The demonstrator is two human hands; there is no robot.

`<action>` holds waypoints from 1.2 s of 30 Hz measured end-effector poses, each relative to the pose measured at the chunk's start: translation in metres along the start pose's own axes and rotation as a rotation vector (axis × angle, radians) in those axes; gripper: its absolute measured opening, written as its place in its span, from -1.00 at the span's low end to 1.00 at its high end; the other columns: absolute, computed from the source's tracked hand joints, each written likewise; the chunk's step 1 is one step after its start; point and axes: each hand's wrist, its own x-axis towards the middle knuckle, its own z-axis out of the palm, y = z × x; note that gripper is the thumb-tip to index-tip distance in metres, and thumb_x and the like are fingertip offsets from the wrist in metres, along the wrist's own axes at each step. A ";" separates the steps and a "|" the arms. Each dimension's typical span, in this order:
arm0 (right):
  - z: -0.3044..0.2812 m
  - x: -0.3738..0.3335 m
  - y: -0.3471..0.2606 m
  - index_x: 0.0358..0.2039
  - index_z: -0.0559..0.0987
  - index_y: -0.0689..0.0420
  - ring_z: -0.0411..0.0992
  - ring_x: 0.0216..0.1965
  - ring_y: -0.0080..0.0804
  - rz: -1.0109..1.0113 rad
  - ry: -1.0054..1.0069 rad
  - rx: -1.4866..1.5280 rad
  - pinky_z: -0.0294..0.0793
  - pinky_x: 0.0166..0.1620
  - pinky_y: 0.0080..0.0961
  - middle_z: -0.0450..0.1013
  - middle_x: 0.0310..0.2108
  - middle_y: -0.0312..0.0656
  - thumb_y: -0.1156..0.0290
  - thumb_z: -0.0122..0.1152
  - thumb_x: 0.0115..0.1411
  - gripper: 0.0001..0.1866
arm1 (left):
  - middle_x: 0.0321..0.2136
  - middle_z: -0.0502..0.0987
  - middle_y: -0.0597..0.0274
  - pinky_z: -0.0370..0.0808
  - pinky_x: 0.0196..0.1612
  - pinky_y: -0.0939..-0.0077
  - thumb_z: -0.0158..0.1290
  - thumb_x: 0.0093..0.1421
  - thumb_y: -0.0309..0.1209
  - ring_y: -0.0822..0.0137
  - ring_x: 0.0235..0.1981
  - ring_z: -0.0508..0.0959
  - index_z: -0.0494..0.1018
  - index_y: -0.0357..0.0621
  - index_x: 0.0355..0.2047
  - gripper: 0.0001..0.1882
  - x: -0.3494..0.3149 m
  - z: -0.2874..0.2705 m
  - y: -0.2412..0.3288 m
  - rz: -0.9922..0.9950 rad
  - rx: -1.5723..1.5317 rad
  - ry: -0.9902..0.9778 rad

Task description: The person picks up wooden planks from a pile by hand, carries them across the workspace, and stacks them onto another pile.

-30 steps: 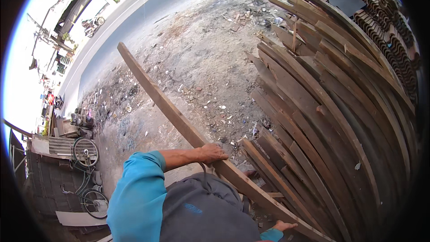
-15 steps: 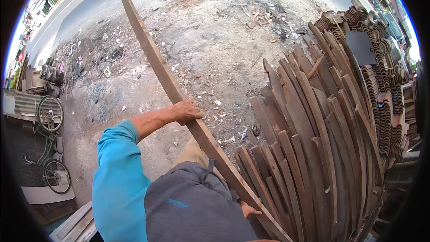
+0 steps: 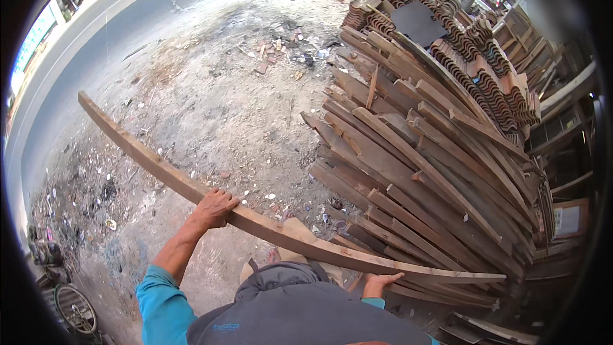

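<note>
A long brown wooden beam [image 3: 281, 232] stretches across in front of my body, from far left to near right. My left hand [image 3: 216, 207] is wrapped over it near its middle, with the knuckles on top. Lower right, my right hand [image 3: 381, 280] grips the beam from its near side and below; most of its fingers are hidden. The beam's right end lies over a large pile of similar old wooden beams [image 3: 440, 185], and I cannot tell whether it touches them.
Stacked curved roof tiles [image 3: 491, 99] stand behind the pile, with a dark flat sheet [image 3: 418, 23] on them. Rubble and litter dot the dirt ground [image 3: 211, 121]. A road [image 3: 89, 45] curves along the far left. Part of a bicycle wheel [image 3: 75, 308] shows lower left.
My view has turned to the right, so the pile and tiles sit further left. The beam now lies more crosswise, its far end lower and further left. Both hands keep hold of it.
</note>
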 end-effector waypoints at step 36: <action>0.946 -0.176 0.300 -0.04 0.32 0.37 0.30 -0.07 -0.24 -0.377 -1.141 0.423 0.35 0.05 -0.25 0.25 -0.14 -0.05 -0.19 0.04 0.25 -0.26 | -0.24 0.44 0.03 0.34 -0.03 0.14 0.27 -0.24 -0.53 -0.04 -0.16 0.44 0.36 -0.14 -0.07 -0.37 0.578 -0.324 -0.648 0.052 -0.240 0.618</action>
